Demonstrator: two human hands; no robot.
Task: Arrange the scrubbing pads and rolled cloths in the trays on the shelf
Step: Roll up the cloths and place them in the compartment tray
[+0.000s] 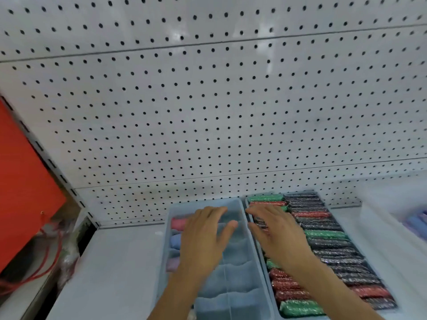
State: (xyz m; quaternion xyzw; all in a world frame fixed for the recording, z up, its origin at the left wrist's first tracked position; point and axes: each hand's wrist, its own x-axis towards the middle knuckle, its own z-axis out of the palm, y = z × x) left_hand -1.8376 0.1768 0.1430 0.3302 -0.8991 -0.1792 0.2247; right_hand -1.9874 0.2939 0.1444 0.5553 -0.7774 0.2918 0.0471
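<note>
Shelving fills the view: a white pegboard back wall [208, 100] rises above a pale shelf [115, 262], seen from above and slightly blurred. At far left stands an orange panel [20, 181], with red cords [46, 262] hanging below it.

Left of centre on the shelf sits a long, light blue divided tray [233, 273], its long axis running from the viewer toward the back wall. Rolled cloths lie in its left column of compartments: a pink one [179, 223] farthest back, a blue one [176, 241] next, and a lilac one [172, 264] nearest. The right column shows bare dividers.

The left hand [203, 239] hovers over this tray, palm down, fingers straight and spread, holding nothing.

The right hand [275, 229] lies flat just beside it, fingers straight, over the left part of a second tray [272, 303]. That tray touches the first and runs parallel to it. It is packed with glittery scrubbing pads [328, 248] in green, red and black, each lying crosswise to the tray, stacked in two columns from front to back.

At far right, blurred blue and purple items [416, 224] lie on the shelf.
</note>
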